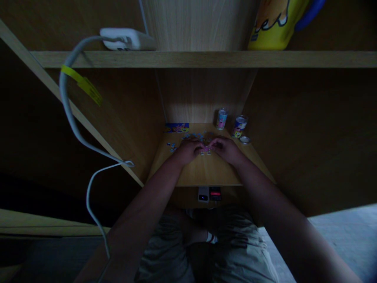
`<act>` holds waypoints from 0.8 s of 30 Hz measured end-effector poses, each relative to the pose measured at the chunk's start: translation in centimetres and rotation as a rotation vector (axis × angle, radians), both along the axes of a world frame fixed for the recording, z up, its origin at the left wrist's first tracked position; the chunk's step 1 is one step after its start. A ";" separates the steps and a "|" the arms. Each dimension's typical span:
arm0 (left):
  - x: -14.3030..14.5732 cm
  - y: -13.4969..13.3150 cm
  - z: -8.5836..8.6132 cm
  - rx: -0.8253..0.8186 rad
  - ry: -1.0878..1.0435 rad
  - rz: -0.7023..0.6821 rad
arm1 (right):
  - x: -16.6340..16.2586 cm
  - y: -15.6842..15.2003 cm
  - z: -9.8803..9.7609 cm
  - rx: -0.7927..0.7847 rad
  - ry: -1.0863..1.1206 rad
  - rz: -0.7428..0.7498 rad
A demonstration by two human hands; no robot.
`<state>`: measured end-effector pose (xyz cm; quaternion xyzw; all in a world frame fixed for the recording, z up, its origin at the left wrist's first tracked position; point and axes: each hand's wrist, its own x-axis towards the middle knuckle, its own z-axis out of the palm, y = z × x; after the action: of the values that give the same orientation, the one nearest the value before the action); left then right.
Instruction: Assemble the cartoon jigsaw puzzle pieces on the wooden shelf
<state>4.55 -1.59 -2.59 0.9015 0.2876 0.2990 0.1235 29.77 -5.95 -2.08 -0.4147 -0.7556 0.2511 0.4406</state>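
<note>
My left hand (pixel 190 151) and my right hand (pixel 225 149) meet over the middle of a wooden desk (pixel 196 173). Both have their fingers closed in a pinch at a small pink jigsaw piece (pixel 206 148), or perhaps a few joined ones; the fingertips partly cover it. Just below the fingers lie light jigsaw pieces (pixel 205 153). Beyond my left hand, blue jigsaw pieces (pixel 193 135) are scattered, and several others (pixel 171 146) rest to its left. A colourful picture card (pixel 176 127) is at the back left of the desk.
Two cartoon-printed cans (pixel 222 119) (pixel 239 125) stand at the back right, with a round lid (pixel 244 140) beside them. Overhead, a shelf (pixel 188 59) carries a white adapter (pixel 128 39) and a yellow mug (pixel 269 29). A cable (pixel 69 104) hangs left. Two phones (pixel 203 194) (pixel 215 193) lie below the desk edge.
</note>
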 end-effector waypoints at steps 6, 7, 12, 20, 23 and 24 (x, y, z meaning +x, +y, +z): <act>-0.1 0.0 0.0 0.017 0.010 -0.013 | -0.4 -0.2 -0.4 -0.058 -0.004 0.035; -0.1 0.0 0.0 0.021 0.010 -0.012 | -0.5 -0.2 -0.4 -0.062 -0.002 0.045; -0.1 -0.2 0.1 0.020 0.025 0.004 | -0.7 -0.3 -0.3 -0.045 -0.032 0.071; -0.1 -0.2 0.2 0.010 0.031 -0.006 | -0.8 -0.4 -0.4 -0.039 -0.082 0.067; -0.1 -0.1 0.1 0.011 0.021 -0.008 | -0.8 -0.3 -0.4 -0.038 -0.092 0.052; -0.1 -0.1 0.1 0.011 0.020 -0.007 | -0.9 -0.3 -0.5 -0.035 -0.097 0.050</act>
<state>4.46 -1.72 -2.46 0.9060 0.2842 0.2911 0.1168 28.91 -6.26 -2.55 -0.4150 -0.7815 0.2550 0.3898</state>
